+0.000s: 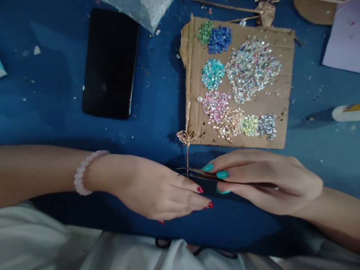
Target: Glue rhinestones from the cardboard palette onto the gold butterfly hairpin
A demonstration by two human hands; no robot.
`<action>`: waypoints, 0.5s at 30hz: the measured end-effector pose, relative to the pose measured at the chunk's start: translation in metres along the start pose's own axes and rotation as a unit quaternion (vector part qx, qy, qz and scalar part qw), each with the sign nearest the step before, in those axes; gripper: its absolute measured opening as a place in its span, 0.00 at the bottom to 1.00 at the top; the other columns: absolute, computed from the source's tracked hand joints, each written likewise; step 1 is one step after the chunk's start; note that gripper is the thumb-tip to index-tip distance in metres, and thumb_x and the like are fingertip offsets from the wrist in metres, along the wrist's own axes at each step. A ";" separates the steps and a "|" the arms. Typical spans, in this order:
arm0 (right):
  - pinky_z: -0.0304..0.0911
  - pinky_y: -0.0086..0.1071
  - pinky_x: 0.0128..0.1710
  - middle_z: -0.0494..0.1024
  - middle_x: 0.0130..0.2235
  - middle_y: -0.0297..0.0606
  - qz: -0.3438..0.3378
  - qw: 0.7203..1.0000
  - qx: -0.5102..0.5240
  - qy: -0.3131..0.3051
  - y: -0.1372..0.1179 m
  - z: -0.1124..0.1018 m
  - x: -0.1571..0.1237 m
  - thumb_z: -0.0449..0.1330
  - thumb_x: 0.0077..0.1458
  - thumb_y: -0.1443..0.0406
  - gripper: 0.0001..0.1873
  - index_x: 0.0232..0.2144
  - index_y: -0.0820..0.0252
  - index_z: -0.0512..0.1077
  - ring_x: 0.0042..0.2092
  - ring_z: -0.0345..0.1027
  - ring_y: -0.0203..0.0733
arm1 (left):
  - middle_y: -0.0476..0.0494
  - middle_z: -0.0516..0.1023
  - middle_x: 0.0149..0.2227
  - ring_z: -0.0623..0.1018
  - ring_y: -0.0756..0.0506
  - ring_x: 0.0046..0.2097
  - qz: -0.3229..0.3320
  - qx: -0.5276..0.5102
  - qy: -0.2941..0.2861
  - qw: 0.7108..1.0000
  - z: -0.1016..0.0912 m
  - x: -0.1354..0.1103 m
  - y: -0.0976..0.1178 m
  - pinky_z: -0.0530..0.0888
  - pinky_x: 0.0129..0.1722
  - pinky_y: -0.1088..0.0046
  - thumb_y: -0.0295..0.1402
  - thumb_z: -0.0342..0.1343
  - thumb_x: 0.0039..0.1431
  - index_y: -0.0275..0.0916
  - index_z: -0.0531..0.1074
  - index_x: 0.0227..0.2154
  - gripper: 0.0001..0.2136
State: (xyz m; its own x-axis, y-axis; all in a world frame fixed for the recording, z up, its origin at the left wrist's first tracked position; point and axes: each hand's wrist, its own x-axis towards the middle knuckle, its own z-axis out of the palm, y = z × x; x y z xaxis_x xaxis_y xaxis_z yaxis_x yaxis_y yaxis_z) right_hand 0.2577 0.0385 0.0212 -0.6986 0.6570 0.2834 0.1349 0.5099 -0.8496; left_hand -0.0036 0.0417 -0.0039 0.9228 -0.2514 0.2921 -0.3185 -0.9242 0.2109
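Note:
My left hand [157, 187], with red nails and a pale bead bracelet [83, 174], has its fingers closed around the lower end of a gold butterfly hairpin [187, 138]. The pin's thin stem stands up from the index finger, and its butterfly head lies by the lower left corner of the cardboard. My thumb is hidden. In my right hand [272, 180], with turquoise nails, a pair of thin metal tweezers [204, 174] is pinched. Their slightly parted tips cross the stem just above my left index finger. Whether anything sits between the tips, I cannot tell.
A cardboard piece [281, 108] carries heaps of coloured chips [253, 67] and a pearl bead [199, 99]. To the left lies a black phone [111, 63], near a plastic bag [143, 11]. A white tube [345, 113] and lilac paper [344, 41] are at right.

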 end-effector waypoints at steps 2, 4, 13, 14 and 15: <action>0.79 0.20 0.44 0.85 0.40 0.41 0.003 1.000 0.017 0.024 0.000 0.002 0.000 0.67 0.59 0.72 0.06 0.39 0.62 0.75 0.45 0.83 0.34 | 0.48 0.75 0.63 0.70 0.51 0.68 -0.012 -0.013 0.015 1.000 0.001 0.000 0.000 0.71 0.66 0.80 0.32 0.45 0.72 0.42 0.81 0.54 0.20; 0.79 0.20 0.43 0.85 0.39 0.41 0.012 0.998 0.032 0.044 0.000 0.003 -0.001 0.67 0.58 0.73 0.08 0.39 0.62 0.74 0.45 0.83 0.36 | 0.49 0.75 0.63 0.68 0.52 0.70 -0.030 -0.060 0.015 0.998 0.001 0.000 0.000 0.70 0.67 0.82 0.32 0.45 0.72 0.43 0.81 0.53 0.20; 0.80 0.28 0.39 0.83 0.37 0.38 0.028 0.998 -0.017 0.057 0.001 0.009 0.002 0.67 0.58 0.73 0.08 0.38 0.59 0.73 0.40 0.80 0.36 | 0.54 0.79 0.60 0.70 0.55 0.67 -0.011 0.016 0.048 0.999 -0.003 0.002 -0.001 0.69 0.66 0.86 0.28 0.47 0.69 0.49 0.83 0.49 0.19; 0.79 0.29 0.40 0.82 0.37 0.38 0.025 0.997 -0.022 0.066 0.002 0.009 0.003 0.67 0.58 0.73 0.08 0.37 0.59 0.73 0.39 0.80 0.36 | 0.53 0.78 0.60 0.71 0.55 0.67 -0.007 0.034 0.053 0.998 -0.003 0.001 -0.001 0.69 0.66 0.86 0.28 0.48 0.69 0.49 0.83 0.49 0.19; 0.78 0.29 0.40 0.81 0.37 0.39 0.021 0.997 -0.020 0.073 0.003 0.009 0.003 0.67 0.58 0.73 0.07 0.37 0.60 0.73 0.39 0.79 0.35 | 0.53 0.78 0.61 0.71 0.54 0.67 -0.005 0.042 0.054 0.998 -0.003 0.001 0.000 0.69 0.66 0.85 0.28 0.48 0.69 0.49 0.83 0.50 0.19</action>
State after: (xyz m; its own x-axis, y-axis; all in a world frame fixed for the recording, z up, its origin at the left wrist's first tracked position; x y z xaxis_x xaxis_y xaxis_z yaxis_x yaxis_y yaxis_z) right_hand 0.2498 0.0373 0.0155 -0.5815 0.7515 0.3117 0.1921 0.4991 -0.8450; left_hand -0.0035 0.0428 -0.0010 0.8957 -0.2135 0.3900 -0.2857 -0.9485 0.1368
